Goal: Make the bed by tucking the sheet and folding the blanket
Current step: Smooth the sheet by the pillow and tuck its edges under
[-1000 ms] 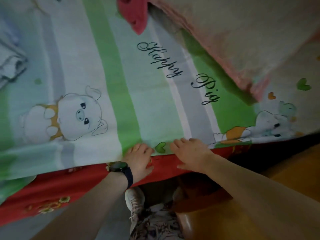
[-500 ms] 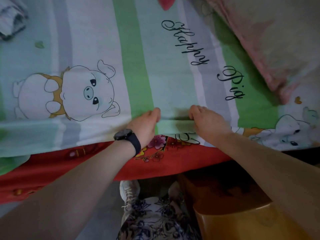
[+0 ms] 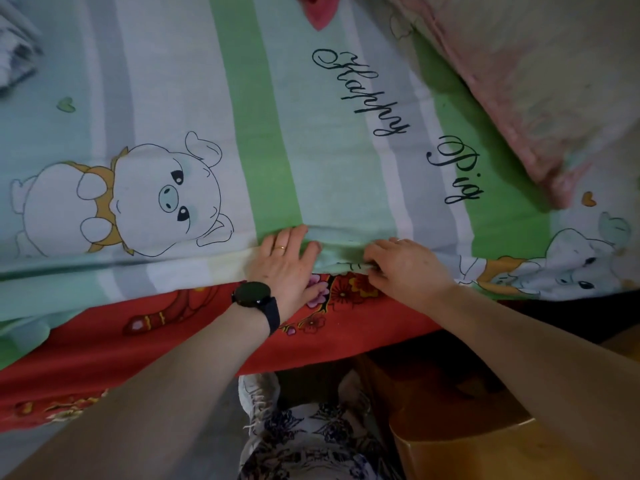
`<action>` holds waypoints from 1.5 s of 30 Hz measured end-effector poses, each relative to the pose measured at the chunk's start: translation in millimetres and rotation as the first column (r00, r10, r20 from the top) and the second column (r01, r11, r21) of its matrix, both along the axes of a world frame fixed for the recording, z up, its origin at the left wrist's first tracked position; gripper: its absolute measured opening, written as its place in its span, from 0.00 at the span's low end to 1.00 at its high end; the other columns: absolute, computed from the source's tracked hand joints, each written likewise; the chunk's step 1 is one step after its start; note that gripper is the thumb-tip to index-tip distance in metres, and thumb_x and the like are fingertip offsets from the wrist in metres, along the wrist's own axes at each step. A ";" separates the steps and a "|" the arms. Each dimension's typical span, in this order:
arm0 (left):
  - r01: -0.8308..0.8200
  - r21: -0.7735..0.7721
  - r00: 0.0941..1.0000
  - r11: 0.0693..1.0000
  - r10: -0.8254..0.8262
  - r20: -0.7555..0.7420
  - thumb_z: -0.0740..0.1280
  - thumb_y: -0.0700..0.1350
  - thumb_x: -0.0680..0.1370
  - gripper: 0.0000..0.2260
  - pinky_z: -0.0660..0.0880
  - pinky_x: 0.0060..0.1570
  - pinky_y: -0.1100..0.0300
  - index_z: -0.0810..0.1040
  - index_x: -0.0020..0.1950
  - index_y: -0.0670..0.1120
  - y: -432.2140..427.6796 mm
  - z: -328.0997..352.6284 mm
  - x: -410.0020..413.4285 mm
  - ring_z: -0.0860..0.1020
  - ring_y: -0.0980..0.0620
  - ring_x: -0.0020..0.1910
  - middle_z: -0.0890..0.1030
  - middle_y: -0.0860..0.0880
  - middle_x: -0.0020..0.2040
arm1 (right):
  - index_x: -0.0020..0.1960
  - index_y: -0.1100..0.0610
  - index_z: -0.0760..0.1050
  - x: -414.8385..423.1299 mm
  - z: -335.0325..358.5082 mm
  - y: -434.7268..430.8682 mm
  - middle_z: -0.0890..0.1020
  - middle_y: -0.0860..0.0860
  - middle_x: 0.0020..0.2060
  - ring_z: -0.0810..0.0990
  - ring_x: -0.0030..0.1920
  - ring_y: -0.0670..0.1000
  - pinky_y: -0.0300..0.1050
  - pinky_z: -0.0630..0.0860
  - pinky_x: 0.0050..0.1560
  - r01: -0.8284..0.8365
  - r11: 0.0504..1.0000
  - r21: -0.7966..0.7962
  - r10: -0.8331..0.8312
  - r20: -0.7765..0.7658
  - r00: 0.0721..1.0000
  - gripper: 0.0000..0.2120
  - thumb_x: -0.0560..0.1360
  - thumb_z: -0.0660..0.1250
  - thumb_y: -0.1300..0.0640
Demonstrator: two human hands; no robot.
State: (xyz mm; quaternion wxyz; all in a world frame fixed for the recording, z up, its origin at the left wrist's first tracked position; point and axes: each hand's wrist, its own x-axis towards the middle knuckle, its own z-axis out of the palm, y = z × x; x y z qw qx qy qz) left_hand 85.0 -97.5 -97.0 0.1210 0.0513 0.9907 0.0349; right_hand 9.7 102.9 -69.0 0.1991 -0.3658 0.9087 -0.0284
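The striped green, grey and white sheet (image 3: pixel 329 168), printed with pigs and "Happy Pig", covers the bed top. Its near hem hangs over a red floral cover (image 3: pixel 138 341) on the bed's side. My left hand (image 3: pixel 284 265), with a black watch on the wrist, lies on the sheet's edge with fingers fairly straight and the thumb down on the red cover. My right hand (image 3: pixel 405 268) curls its fingers round a bunched fold of the hem just to the right. A pale blanket with a pink border (image 3: pixel 519 81) lies at the upper right.
A wooden stool (image 3: pixel 485 445) stands at the lower right by my legs and white shoes (image 3: pixel 259 393). A red cloth corner (image 3: pixel 318 12) shows at the top. A crumpled grey-white cloth (image 3: pixel 14 53) lies at the upper left.
Both hands slid from the sheet's lower hem up onto the bed edge, bunching the hem between them. The left fingers have straightened since half a second ago.
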 end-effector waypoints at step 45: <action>-0.266 0.269 0.950 0.926 0.204 0.237 0.56 0.48 0.81 0.18 0.69 0.63 0.50 0.66 0.71 0.50 -4.3 34.2 63.7 0.69 0.45 0.66 0.71 0.45 0.68 | 0.70 0.55 0.65 62.9 20.9 -21.8 0.69 0.56 0.66 0.69 0.65 0.59 0.55 0.72 0.60 0.355 0.934 0.028 -0.349 0.275 0.896 0.21 0.78 0.56 0.60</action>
